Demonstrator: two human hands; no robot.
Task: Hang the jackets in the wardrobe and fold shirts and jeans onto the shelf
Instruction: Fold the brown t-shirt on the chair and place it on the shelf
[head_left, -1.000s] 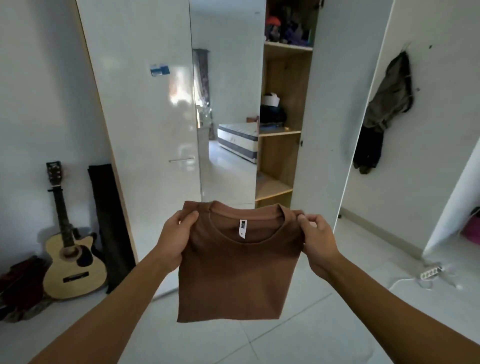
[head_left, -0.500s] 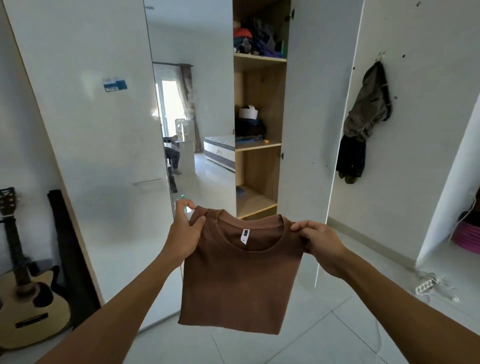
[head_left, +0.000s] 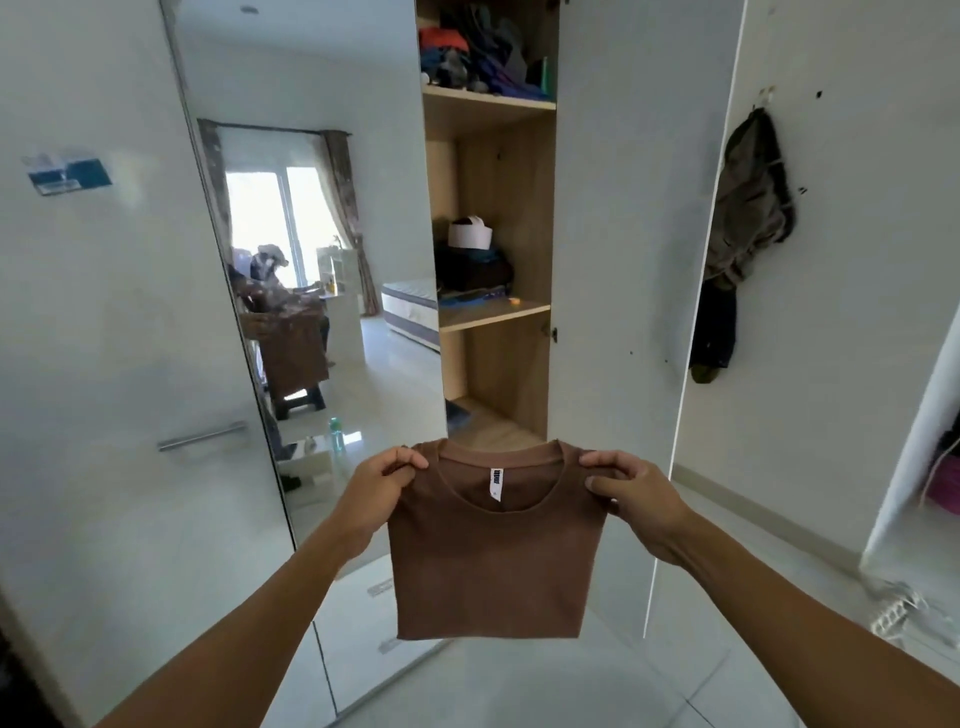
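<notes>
A folded brown shirt (head_left: 493, 571) with a white neck label hangs in front of me. My left hand (head_left: 376, 491) pinches its left shoulder and my right hand (head_left: 631, 493) pinches its right shoulder. Straight ahead stands the open wardrobe (head_left: 498, 171) with wooden shelves. The middle shelf (head_left: 493, 313) carries dark clothes and a white item. The top shelf (head_left: 488, 98) is piled with colourful clothes. The lowest shelf (head_left: 488, 423) shows just above the shirt collar.
A mirrored wardrobe door (head_left: 311, 260) is at the left, a white open door (head_left: 639, 260) at the right. A dark jacket (head_left: 748, 223) hangs on the right wall. A power strip (head_left: 896, 610) lies on the floor at the right.
The view has come closer to the wardrobe and swung right; the guitar at the left has left the view. Both hands keep the shirt by its shoulders, now below the open shelves.
</notes>
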